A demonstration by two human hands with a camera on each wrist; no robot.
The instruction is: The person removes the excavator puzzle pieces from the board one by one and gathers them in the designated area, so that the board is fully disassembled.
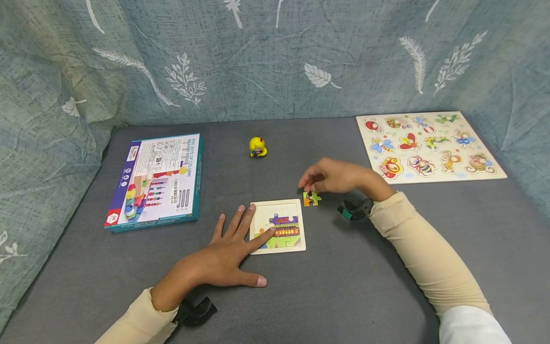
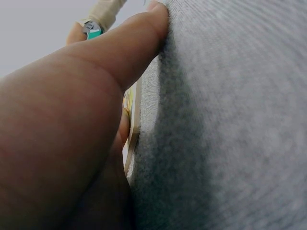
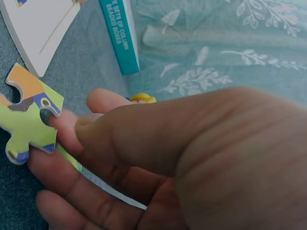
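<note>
My left hand (image 1: 227, 251) lies with fingers spread, fingertips over the left side of a small wooden tray puzzle (image 1: 301, 224). Its index finger reaches the partly filled picture of a purple and orange vehicle on green. In the left wrist view, the thumb (image 2: 139, 38) stretches along the grey cloth beside the tray's edge. Right of the tray, my right hand (image 1: 335, 176) holds a green and orange jigsaw piece (image 1: 311, 198) at its curled fingertips. The right wrist view shows this piece (image 3: 29, 112) beyond the thumb, with a green sliver (image 3: 69, 158) partly hidden behind the fingers.
A boxed beaded-column set (image 1: 163, 181) lies at the left. A small yellow-haired figurine (image 1: 258, 146) stands behind the tray. A wooden insect peg board (image 1: 429, 148) lies at the back right, beyond my right forearm. A leaf-patterned curtain (image 1: 266, 62) hangs along the back.
</note>
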